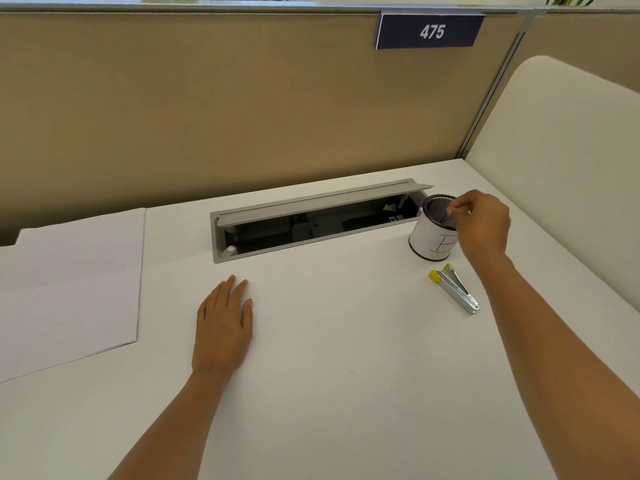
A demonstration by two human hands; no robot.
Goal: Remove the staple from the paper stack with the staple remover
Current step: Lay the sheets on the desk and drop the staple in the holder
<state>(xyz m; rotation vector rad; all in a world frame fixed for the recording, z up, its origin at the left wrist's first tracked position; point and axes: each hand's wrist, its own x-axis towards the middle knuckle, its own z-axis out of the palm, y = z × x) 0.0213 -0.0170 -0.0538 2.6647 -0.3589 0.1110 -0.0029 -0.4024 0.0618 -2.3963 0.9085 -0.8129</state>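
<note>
The paper stack (72, 289) lies flat at the left side of the white desk (329, 358). A metal staple remover (455, 288) with yellow tips rests on the desk at the right, just in front of a mesh cup. My right hand (483, 225) hovers over the rim of that black mesh cup (434, 228), thumb and forefinger pinched together; whether something tiny sits between them is too small to tell. My left hand (225, 323) lies palm down on the desk near the middle, fingers together, holding nothing.
A grey cable tray (311, 220) with its lid tilted up is set into the desk behind my hands. A tan partition (242, 98) with a "475" sign (429, 31) stands at the back. A cream curved panel (571, 168) borders the right.
</note>
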